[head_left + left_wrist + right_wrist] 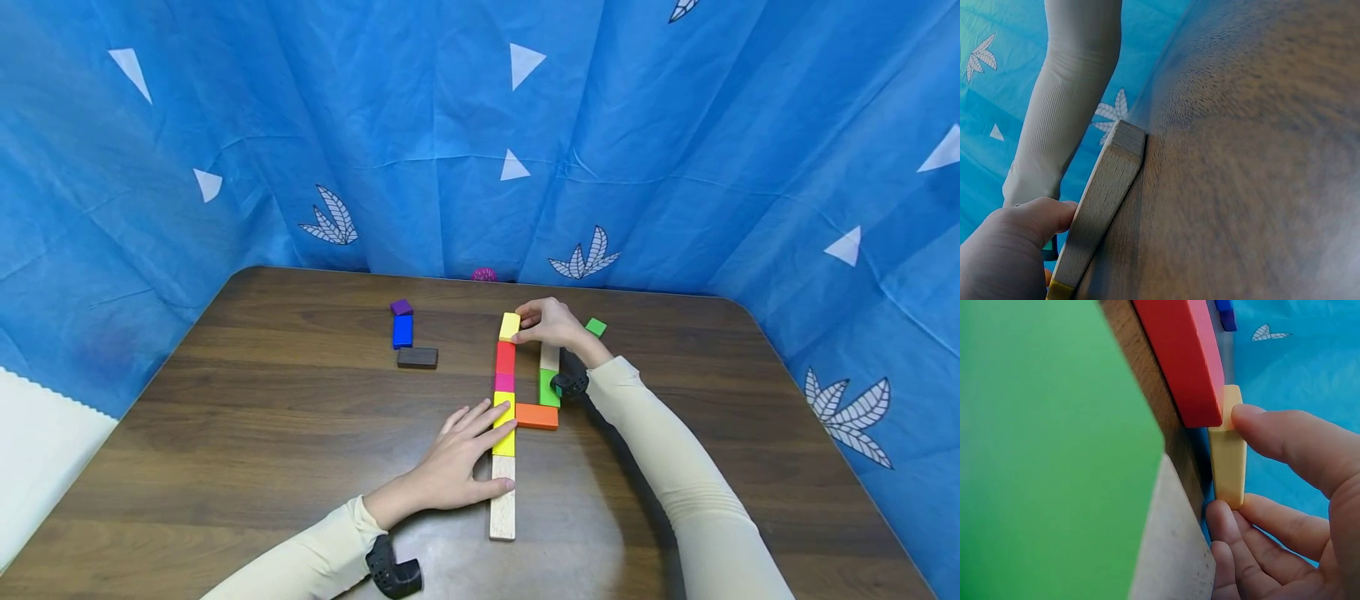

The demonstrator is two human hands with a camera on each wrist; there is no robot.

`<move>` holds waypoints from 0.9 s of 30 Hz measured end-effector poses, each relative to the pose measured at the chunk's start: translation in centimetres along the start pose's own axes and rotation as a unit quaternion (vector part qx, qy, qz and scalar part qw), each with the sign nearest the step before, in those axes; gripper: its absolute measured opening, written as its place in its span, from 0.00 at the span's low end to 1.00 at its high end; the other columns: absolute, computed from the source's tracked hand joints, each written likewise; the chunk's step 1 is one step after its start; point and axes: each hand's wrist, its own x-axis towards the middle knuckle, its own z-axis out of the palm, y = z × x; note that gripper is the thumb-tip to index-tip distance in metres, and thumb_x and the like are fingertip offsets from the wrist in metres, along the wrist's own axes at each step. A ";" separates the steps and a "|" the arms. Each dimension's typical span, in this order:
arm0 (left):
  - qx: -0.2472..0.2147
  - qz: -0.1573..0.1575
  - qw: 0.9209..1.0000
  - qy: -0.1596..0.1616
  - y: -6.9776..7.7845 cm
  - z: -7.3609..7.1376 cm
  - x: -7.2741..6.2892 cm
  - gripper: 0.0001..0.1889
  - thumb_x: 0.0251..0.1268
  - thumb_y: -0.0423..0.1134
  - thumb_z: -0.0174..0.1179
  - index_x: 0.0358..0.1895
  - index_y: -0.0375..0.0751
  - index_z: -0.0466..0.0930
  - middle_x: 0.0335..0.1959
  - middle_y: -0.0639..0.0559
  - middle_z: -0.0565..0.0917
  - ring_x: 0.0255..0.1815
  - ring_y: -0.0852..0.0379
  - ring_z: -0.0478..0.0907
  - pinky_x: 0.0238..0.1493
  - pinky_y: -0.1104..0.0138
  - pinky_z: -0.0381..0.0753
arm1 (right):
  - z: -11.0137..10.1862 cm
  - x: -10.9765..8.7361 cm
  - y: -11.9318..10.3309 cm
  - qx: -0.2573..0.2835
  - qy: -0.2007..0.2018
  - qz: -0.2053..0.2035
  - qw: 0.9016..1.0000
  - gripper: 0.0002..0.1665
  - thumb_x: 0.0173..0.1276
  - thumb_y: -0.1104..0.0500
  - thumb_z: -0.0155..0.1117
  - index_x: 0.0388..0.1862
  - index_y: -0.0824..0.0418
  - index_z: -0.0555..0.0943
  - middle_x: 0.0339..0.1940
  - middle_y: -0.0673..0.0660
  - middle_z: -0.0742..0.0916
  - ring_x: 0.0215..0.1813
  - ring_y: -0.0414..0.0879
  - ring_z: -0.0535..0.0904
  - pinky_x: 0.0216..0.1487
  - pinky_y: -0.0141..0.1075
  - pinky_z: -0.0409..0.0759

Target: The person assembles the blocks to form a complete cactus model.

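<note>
My right hand (553, 322) pinches a pale yellow block (510, 326) between thumb and fingers at the far end of a straight row. In the right wrist view, the pale yellow block (1229, 465) is next to the end of the red block (1179, 362). Nearer along the row come the red block (506, 358), a pink block (504, 382), a bright yellow block (505, 446) and a plain wooden block (502, 518). My left hand (450, 468) is spread flat, its fingers resting on the bright yellow block and its thumb over the plain wooden one.
Right of the row, an orange block (537, 417) meets a green block (547, 390) and a pale wooden block (550, 357). A small green block (596, 327) lies beyond my right wrist. Purple (401, 307), blue (402, 332) and black (417, 358) blocks lie at the left on the brown table (285, 417).
</note>
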 end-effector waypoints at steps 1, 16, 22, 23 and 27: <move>0.001 0.000 1.000 0.000 0.0 0.0 0.0 0.40 0.60 0.61 0.59 0.74 0.47 0.64 0.78 0.53 0.59 0.79 0.44 0.51 0.75 0.43 0.49 | 0.0 0.0 0.0 -0.003 -0.001 -0.001 1.000 0.37 0.56 0.57 0.76 0.63 0.68 0.75 0.55 0.65 0.84 0.54 0.54 0.81 0.59 0.46 0.80; 0.006 0.004 1.000 0.003 0.0 0.0 0.0 0.40 0.60 0.62 0.58 0.73 0.47 0.64 0.78 0.53 0.58 0.79 0.44 0.51 0.76 0.43 0.49 | 0.1 0.0 0.0 -0.018 -0.010 0.000 1.000 0.38 0.57 0.58 0.75 0.65 0.68 0.74 0.58 0.65 0.83 0.58 0.56 0.80 0.61 0.47 0.79; 0.004 0.003 1.000 0.002 0.0 -0.1 0.0 0.40 0.60 0.61 0.59 0.73 0.47 0.64 0.79 0.53 0.58 0.79 0.44 0.51 0.76 0.43 0.49 | 0.1 -0.1 -0.1 -0.021 -0.013 -0.005 1.000 0.35 0.60 0.58 0.73 0.65 0.67 0.75 0.59 0.65 0.83 0.59 0.55 0.80 0.60 0.46 0.80; 0.004 0.004 1.000 0.002 0.0 -0.1 0.0 0.40 0.60 0.61 0.59 0.73 0.47 0.64 0.79 0.53 0.58 0.79 0.44 0.51 0.75 0.43 0.49 | 0.1 -0.1 -0.1 -0.020 -0.014 -0.005 1.000 0.35 0.60 0.58 0.73 0.65 0.67 0.75 0.59 0.65 0.83 0.58 0.55 0.80 0.59 0.46 0.80; 0.008 0.006 1.000 0.004 0.0 0.0 -0.1 0.40 0.60 0.62 0.59 0.73 0.47 0.65 0.78 0.53 0.58 0.79 0.43 0.52 0.75 0.43 0.50 | 0.2 -0.1 -0.1 -0.018 -0.015 -0.006 1.000 0.34 0.61 0.59 0.72 0.65 0.67 0.74 0.57 0.64 0.84 0.55 0.54 0.81 0.56 0.44 0.82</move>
